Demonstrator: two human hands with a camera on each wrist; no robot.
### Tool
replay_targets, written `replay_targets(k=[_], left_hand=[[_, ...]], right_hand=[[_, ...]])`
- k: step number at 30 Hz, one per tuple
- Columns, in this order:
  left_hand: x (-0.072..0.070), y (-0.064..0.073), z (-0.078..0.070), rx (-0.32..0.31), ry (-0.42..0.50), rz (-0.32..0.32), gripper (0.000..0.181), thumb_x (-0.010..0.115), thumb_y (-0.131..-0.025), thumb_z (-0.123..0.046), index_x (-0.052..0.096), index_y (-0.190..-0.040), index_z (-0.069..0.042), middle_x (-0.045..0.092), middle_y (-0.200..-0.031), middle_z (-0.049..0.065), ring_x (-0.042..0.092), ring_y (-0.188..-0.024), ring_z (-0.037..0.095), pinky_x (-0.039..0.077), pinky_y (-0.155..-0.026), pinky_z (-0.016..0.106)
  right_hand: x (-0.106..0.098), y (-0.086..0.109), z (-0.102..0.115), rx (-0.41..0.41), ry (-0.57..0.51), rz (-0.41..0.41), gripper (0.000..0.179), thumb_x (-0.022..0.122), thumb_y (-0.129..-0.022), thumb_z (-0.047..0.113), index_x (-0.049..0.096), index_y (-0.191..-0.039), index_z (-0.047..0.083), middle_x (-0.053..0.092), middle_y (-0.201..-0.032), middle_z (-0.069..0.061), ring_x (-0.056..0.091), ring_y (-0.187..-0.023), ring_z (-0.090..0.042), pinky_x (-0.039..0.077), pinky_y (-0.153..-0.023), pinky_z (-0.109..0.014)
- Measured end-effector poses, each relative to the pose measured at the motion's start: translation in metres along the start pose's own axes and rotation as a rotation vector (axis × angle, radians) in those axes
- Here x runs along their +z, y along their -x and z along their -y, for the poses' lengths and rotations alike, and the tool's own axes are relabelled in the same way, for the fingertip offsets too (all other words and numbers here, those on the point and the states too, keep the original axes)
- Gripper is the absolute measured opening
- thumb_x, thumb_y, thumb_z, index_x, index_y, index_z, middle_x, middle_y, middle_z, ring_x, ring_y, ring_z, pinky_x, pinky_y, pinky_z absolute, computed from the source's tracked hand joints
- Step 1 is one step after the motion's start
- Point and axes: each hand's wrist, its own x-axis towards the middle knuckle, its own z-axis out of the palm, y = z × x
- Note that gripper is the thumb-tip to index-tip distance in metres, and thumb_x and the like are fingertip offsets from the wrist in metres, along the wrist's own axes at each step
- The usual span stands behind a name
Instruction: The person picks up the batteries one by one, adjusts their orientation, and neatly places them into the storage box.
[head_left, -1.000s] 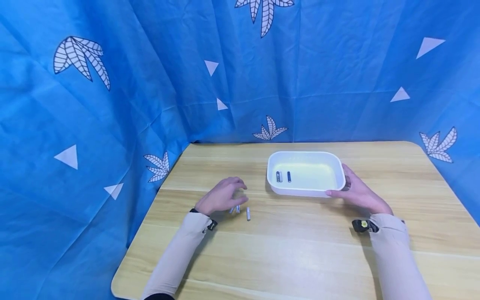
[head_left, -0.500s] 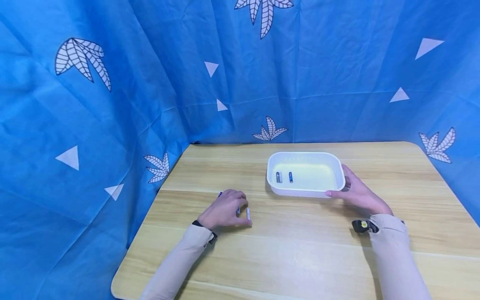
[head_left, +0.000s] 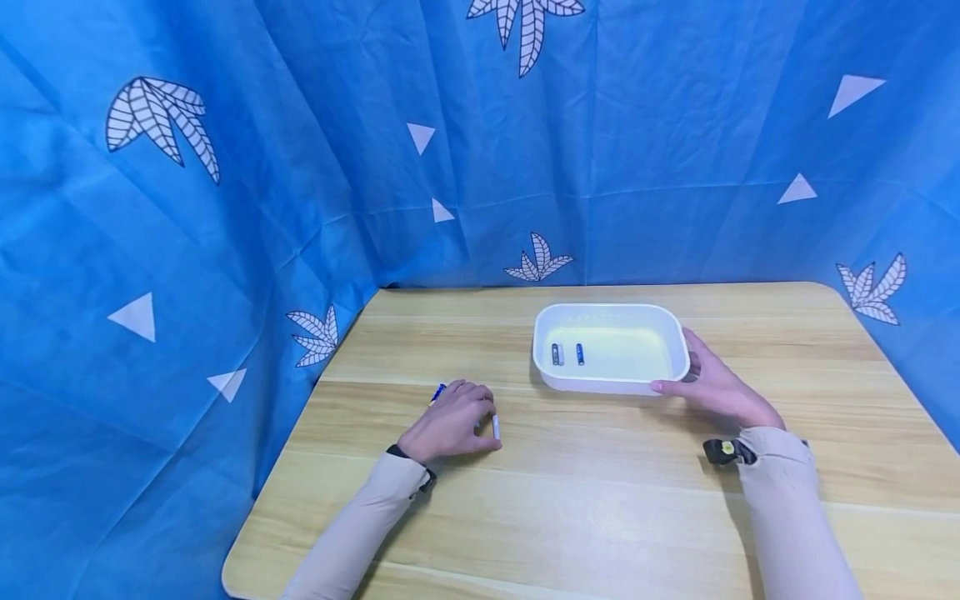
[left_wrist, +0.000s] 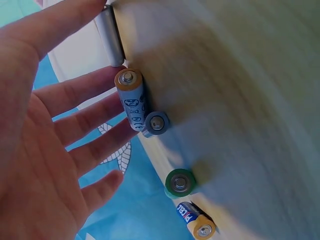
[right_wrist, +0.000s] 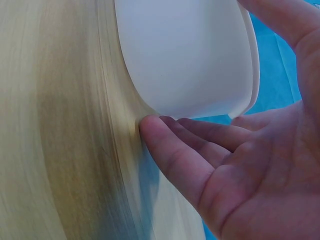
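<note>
My left hand (head_left: 450, 421) is low over the table. In the left wrist view, its thumb and index finger pinch a silver battery (left_wrist: 111, 37) by its two ends. Near the other fingers stand an orange-topped battery (left_wrist: 131, 99) and a smaller grey-blue one (left_wrist: 157, 123). Farther along are a green-rimmed battery (left_wrist: 180, 183) and a blue-and-orange battery (left_wrist: 195, 220), the latter partly visible past the knuckles in the head view. My right hand (head_left: 722, 385) grips the right end of a white plastic container (head_left: 592, 385), thumb at its front corner and other fingers behind the end wall.
Inside the container, toward its left end, lie a dark battery (head_left: 555, 354), a pale one beside it and a blue battery (head_left: 580, 354). The wooden table (head_left: 600, 500) has rounded corners. A blue patterned curtain (head_left: 660, 167) hangs behind and to the left.
My left hand has come down toward the table, bringing thumb and index finger to the ends of one battery. A blue battery shows beyond its knuckles. My right hand keeps holding the container.
</note>
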Motion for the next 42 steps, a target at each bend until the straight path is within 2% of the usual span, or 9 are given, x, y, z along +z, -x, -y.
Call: replay_targets(k=[13,16,18,20,21,24,27,37,42], left_hand=[[0.001,0.001,0.0,0.04,0.004,-0.043,0.037,0.074,-0.085,-0.057,0.074,-0.095,-0.021,0.07,-0.114,-0.004,0.062,-0.114,0.02,0.038,-0.119,0.047],[0.001,-0.001,0.0,0.037,0.002,-0.037,0.037,0.072,-0.086,-0.057,0.073,-0.095,-0.021,0.069,-0.114,-0.004,0.061,-0.114,0.019,0.036,-0.122,0.049],[0.002,-0.002,0.0,0.033,-0.004,-0.031,0.038,0.071,-0.085,-0.058,0.073,-0.095,-0.021,0.069,-0.114,-0.005,0.061,-0.115,0.019,0.033,-0.124,0.05],[0.002,-0.003,0.0,0.025,-0.001,-0.021,0.038,0.07,-0.085,-0.058,0.073,-0.094,-0.021,0.069,-0.115,-0.005,0.06,-0.116,0.019,0.031,-0.126,0.051],[0.001,-0.004,0.0,0.026,0.001,-0.021,0.038,0.071,-0.085,-0.057,0.073,-0.093,-0.021,0.069,-0.115,-0.004,0.06,-0.116,0.019,0.031,-0.126,0.052],[-0.006,-0.008,0.0,0.042,0.001,-0.045,0.036,0.074,-0.083,-0.057,0.073,-0.09,-0.021,0.07,-0.114,-0.003,0.061,-0.115,0.02,0.032,-0.125,0.053],[-0.017,-0.015,0.001,0.064,-0.001,-0.081,0.037,0.075,-0.082,-0.056,0.075,-0.09,-0.019,0.071,-0.114,-0.002,0.062,-0.114,0.02,0.034,-0.124,0.054],[-0.061,-0.051,-0.001,0.083,0.024,-0.139,0.043,0.077,-0.084,-0.054,0.079,-0.103,-0.016,0.071,-0.122,0.0,0.062,-0.122,0.022,0.031,-0.125,0.051],[-0.078,-0.071,-0.003,0.059,0.016,-0.148,0.044,0.078,-0.084,-0.055,0.079,-0.107,-0.017,0.071,-0.123,-0.001,0.061,-0.123,0.02,0.029,-0.127,0.05]], right_hand=[[0.001,0.001,0.004,-0.023,0.001,0.006,0.115,0.083,-0.088,0.029,0.001,-0.167,0.017,0.031,-0.164,-0.027,0.037,-0.147,-0.049,0.035,-0.117,-0.064],[0.001,0.0,0.003,-0.041,-0.005,-0.001,0.114,0.084,-0.087,0.028,0.004,-0.167,0.017,0.031,-0.165,-0.023,0.037,-0.149,-0.046,0.043,-0.118,-0.039],[0.001,0.0,0.003,-0.049,-0.009,-0.004,0.113,0.084,-0.087,0.027,0.006,-0.167,0.016,0.032,-0.165,-0.022,0.037,-0.149,-0.044,0.044,-0.111,-0.021],[0.0,0.001,0.003,-0.039,-0.011,-0.003,0.113,0.084,-0.087,0.028,0.006,-0.167,0.016,0.032,-0.165,-0.023,0.037,-0.149,-0.044,0.042,-0.105,-0.012],[0.0,0.001,0.003,-0.031,-0.012,-0.001,0.114,0.084,-0.087,0.029,0.005,-0.167,0.015,0.032,-0.165,-0.024,0.037,-0.149,-0.045,0.043,-0.108,-0.016],[0.0,0.002,0.004,-0.007,-0.014,0.004,0.117,0.084,-0.087,0.03,0.0,-0.167,0.015,0.027,-0.166,-0.027,0.033,-0.151,-0.048,0.04,-0.121,-0.043],[0.0,0.002,0.004,-0.004,-0.019,0.003,0.119,0.084,-0.086,0.03,-0.002,-0.167,0.015,0.025,-0.167,-0.028,0.031,-0.152,-0.05,0.03,-0.121,-0.065],[0.0,0.001,0.003,-0.045,-0.008,-0.009,0.114,0.084,-0.086,0.027,0.005,-0.167,0.015,0.034,-0.163,-0.025,0.04,-0.147,-0.046,0.038,-0.117,-0.06],[-0.001,0.001,0.003,-0.041,-0.006,-0.005,0.113,0.084,-0.086,0.028,0.006,-0.167,0.017,0.034,-0.163,-0.024,0.041,-0.145,-0.045,0.047,-0.111,-0.036]])
